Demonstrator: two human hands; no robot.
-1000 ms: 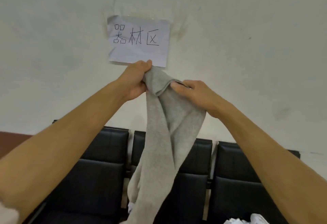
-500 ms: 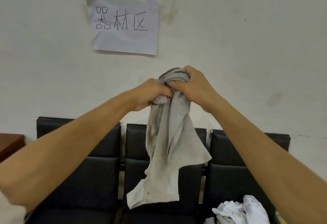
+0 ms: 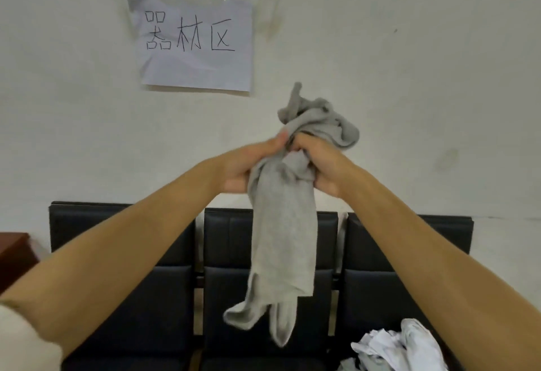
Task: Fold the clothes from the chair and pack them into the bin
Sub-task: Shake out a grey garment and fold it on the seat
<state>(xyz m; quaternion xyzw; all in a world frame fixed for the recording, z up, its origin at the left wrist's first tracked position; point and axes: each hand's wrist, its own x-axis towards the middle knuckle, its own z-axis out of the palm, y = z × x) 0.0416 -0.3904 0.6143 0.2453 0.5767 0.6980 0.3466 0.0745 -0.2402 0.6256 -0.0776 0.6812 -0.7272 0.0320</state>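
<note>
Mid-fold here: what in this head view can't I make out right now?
- Bin: not in the head view at all.
- Grey garment: type unclear, its top bunched in the left hand and right hand.
- White clothes on the chair: cut off by the bottom edge.
- Chair seats: hidden by the forearms.

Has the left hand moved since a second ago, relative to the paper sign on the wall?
Yes. The left hand was just below the paper sign; now it is lower and to the right of it, gripping the grey garment.
</note>
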